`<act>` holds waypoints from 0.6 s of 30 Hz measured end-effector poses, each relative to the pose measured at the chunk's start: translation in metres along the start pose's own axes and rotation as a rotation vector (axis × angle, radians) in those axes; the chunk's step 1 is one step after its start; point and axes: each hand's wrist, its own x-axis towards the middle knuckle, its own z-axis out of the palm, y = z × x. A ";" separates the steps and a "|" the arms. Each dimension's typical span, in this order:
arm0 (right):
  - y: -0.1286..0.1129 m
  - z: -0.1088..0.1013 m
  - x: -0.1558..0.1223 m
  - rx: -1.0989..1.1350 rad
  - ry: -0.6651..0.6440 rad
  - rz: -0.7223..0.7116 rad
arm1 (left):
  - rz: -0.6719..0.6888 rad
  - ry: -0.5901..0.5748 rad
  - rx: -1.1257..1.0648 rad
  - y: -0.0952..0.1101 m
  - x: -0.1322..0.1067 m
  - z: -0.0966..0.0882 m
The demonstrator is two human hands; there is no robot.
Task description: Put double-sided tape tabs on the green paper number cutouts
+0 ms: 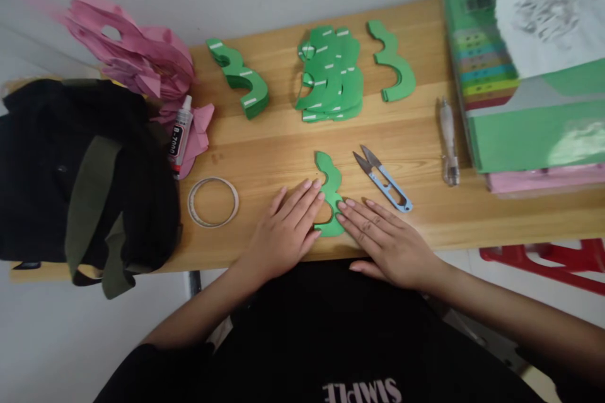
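Observation:
A green wavy paper cutout (333,184) lies flat near the front edge of the table. My left hand (289,227) rests with fingers stretched out, the fingertips at the cutout's left edge. From the other side, the fingertips of my right hand (385,236) touch its lower right edge, also flat and extended. Blue-handled thread snips (385,179) lie just beyond my right hand, blades pointing away to the left. Left of my left hand is a roll of tape (190,201) lying on its side face.
Farther back are a stack of green cutouts with white strips (250,85), a fanned green pile (338,75) and more plain cutouts (404,75). A black bag (127,189), glue tube (180,135) and pink paper (165,53) stand left. A pen (447,138) and green packs (534,138) lie right.

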 end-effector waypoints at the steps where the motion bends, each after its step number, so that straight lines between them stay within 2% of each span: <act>1: 0.001 -0.002 -0.002 -0.021 -0.009 -0.002 | -0.003 0.000 -0.005 0.000 0.000 0.000; 4: 0.005 -0.009 -0.003 -0.051 -0.032 -0.019 | -0.014 0.006 -0.017 -0.001 0.000 0.000; 6: 0.008 -0.016 0.001 0.017 -0.055 -0.015 | -0.007 0.038 -0.019 0.000 0.000 0.000; 9: 0.014 -0.028 0.014 0.191 -0.084 0.077 | 0.047 0.147 0.004 0.004 -0.002 0.002; 11: 0.016 -0.032 0.026 0.206 -0.062 0.113 | 0.125 0.208 0.022 0.008 -0.004 0.004; 14: 0.018 -0.026 0.040 0.042 -0.006 0.078 | 0.227 0.218 0.025 0.013 -0.006 0.011; 18: 0.017 -0.010 0.047 -0.174 0.017 0.013 | 0.238 0.223 0.024 0.015 -0.006 0.017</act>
